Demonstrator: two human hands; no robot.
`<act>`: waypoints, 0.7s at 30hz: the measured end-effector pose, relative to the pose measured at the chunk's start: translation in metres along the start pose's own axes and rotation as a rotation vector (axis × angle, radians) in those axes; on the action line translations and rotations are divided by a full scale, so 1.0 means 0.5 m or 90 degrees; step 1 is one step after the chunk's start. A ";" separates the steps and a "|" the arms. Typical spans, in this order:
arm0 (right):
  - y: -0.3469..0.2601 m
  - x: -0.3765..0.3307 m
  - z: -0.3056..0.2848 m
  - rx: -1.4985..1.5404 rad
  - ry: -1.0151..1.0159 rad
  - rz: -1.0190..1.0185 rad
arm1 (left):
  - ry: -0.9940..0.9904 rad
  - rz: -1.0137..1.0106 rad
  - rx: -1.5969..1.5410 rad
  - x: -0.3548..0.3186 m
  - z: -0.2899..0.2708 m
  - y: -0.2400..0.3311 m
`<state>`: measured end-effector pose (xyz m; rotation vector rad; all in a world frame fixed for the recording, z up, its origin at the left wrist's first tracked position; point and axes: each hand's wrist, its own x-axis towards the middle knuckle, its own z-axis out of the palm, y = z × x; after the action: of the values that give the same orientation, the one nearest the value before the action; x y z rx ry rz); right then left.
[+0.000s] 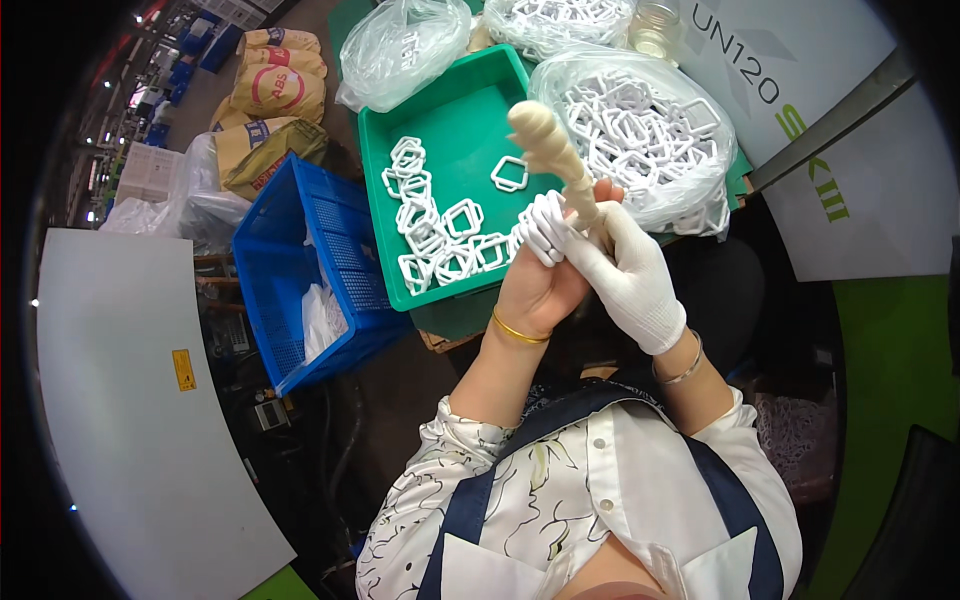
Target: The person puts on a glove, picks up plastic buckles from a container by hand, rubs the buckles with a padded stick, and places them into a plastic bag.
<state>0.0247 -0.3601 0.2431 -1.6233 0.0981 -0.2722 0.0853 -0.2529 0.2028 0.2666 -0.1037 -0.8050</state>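
My bare left hand [545,290], with a yellow bangle at the wrist, is closed around a bunch of white plastic rings [541,230]. Against it, my right hand [635,280] in a white knit glove has its fingers bent round the lower end of a cream-coloured, lumpy rod [553,150]. The rod tilts up and away over the green tray [376,215]; its kind I cannot make out. Gloved fingertips touch the bunch of rings. Loose white angular rings [425,235] lie along the tray's left and near sides, and a single ring [510,174] sits near its middle.
Right of the tray stands a clear bag of white rings [640,130], with another bag [560,25] behind. A crumpled clear bag [405,50] overlaps the tray's far left corner. A blue crate [300,270] stands left; a glass jar [655,30] is at the back.
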 end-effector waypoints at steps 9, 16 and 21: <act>0.010 -0.001 0.016 -0.113 0.120 -0.066 | 0.022 0.002 -0.208 -0.010 -0.042 0.010; 0.014 0.015 -0.002 -0.045 0.170 0.025 | -0.020 0.017 -0.113 -0.018 -0.029 0.004; 0.005 -0.004 0.017 -0.070 0.100 -0.002 | -0.036 0.064 -0.112 -0.018 -0.034 0.000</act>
<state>0.0248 -0.3515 0.2401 -1.7090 0.2339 -0.4026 0.0822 -0.2431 0.1866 0.0712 -0.0975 -0.7163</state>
